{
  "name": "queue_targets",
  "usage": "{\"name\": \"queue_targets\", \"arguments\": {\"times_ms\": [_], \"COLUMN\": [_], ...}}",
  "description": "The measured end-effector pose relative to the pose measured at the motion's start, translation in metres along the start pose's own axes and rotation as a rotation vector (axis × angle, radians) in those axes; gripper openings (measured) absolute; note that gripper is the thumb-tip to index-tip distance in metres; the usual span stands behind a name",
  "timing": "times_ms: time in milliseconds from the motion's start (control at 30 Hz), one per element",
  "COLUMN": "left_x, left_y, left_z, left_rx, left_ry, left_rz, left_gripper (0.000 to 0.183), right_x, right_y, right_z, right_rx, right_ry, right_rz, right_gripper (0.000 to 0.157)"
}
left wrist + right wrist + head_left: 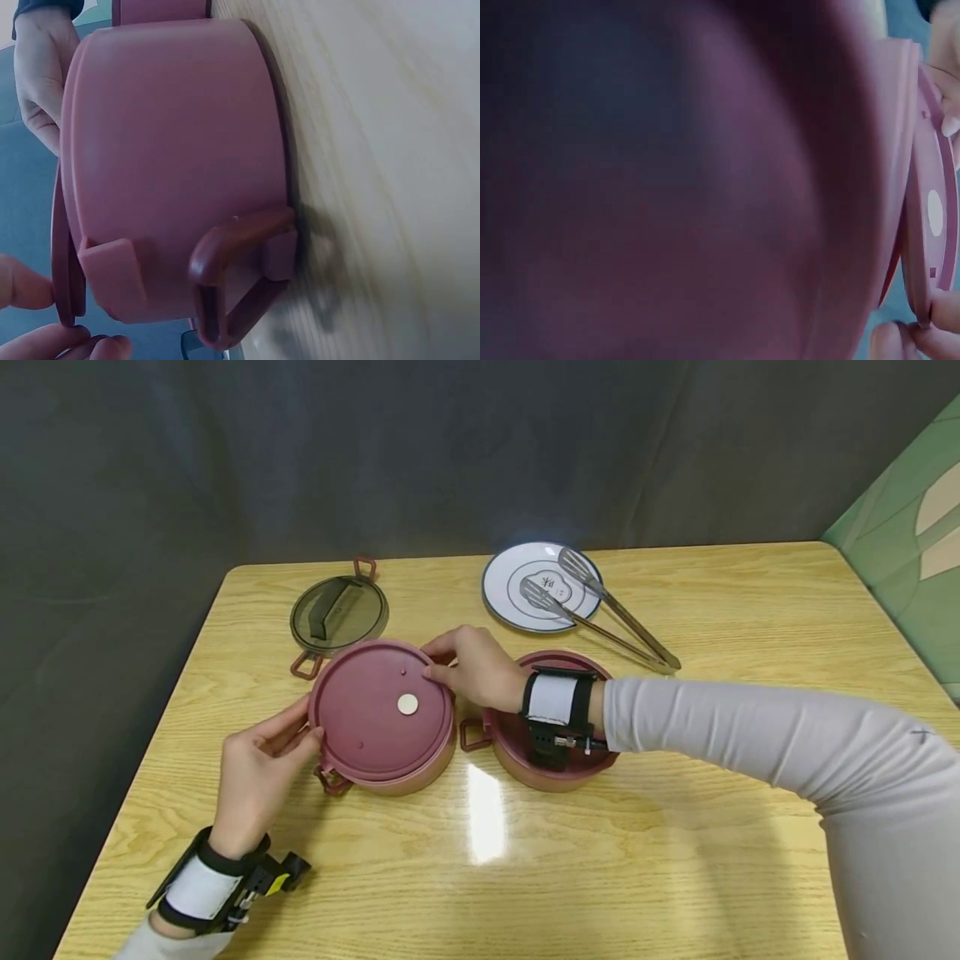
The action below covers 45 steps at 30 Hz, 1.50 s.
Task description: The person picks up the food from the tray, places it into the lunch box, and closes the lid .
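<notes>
A round dark-red pot lid (pixel 367 718) with a pale disc lies over the left red pot (pixel 412 783). My left hand (pixel 258 772) pinches the lid's left edge between thumb and fingers. At the opposite, right-hand edge, my right hand (pixel 480 667) grips the same lid, its forearm passing above the second red pot (pixel 551 780). In the left wrist view a gap shows between the lid (pixel 66 262) and the pot (pixel 172 150) near my left fingers, so the lid sits slightly tilted. The second pot's inside is partly hidden by my right wrist.
Behind the left pot is a dark see-through lid (pixel 356 620) with red loop handles at two sides. A white plate (pixel 504 581) stands at the back, with two slotted turners (pixel 640 628) resting across it, their handles reaching onto the wooden table (pixel 570 868).
</notes>
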State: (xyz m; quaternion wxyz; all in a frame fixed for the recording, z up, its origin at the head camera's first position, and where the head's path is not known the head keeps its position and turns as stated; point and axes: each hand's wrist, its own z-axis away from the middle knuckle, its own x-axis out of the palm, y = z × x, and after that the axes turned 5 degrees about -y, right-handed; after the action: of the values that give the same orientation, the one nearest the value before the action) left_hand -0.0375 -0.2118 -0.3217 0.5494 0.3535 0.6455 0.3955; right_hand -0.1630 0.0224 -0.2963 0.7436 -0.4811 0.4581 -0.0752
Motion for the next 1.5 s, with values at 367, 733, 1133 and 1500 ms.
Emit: {"name": "queue_targets", "arguments": {"times_ms": [367, 733, 1133, 1500], "left_x": [-0.002, -0.006, -0.004, -0.006], "left_y": [-0.006, -0.006, 0.0, 0.007], "left_z": [-0.006, -0.008, -0.014, -0.019], "left_rx": [-0.056, -0.167, -0.087, -0.086], "left_ry": [-0.109, -0.154, -0.154, -0.207], "left_rz": [-0.038, 0.04, -0.234, -0.309], "left_gripper": [0.034, 0.036, 0.033, 0.035], "right_x": [-0.001, -0.004, -0.008, -0.013], "right_y": [0.0, 0.001, -0.008, -0.021], "right_z": [-0.008, -0.012, -0.018, -0.019], "right_rx": [0.006, 0.035, 0.076, 0.1], "right_ry": [-0.083, -0.166, -0.237, -0.274], "right_rz": [0.157, 0.132, 0.216, 0.38], "right_gripper": [0.022, 0.02, 0.022, 0.032]}}
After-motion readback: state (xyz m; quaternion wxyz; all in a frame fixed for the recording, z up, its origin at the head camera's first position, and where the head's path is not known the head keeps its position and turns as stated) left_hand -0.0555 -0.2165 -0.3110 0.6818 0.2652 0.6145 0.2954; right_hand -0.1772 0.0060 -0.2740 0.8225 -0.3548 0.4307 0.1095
